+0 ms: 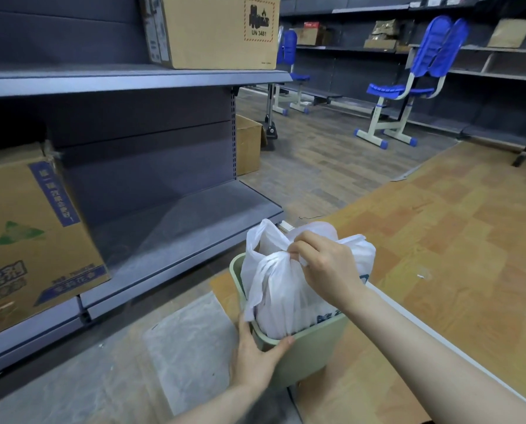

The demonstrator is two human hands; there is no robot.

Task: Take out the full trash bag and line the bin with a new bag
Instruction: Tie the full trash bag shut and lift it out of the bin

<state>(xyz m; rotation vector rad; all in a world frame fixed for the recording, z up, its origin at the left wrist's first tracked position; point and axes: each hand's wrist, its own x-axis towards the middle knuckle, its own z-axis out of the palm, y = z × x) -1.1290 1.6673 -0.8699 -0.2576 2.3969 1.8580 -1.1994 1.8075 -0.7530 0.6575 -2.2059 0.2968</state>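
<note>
Pinching the gathered neck of the white trash bag (286, 289), the right hand (326, 264) hides the knot, and the bag's contents are hard to read. The left hand (254, 356) clamps the pale green bin's (310, 353) near rim; bag sits in bin on the wood-pattern floor (439, 240), beside grey shelving (164, 209).

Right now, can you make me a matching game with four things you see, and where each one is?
Things:
1. white trash bag
2. left hand
3. clear plastic sheet
4. blue chairs

Places:
A. flat on the floor left of the bin
B. far across the room by the shelves
C. inside the pale green bin, its top gathered in the right hand
D. gripping the bin's near rim

Pairs: 1-C, 2-D, 3-A, 4-B
</note>
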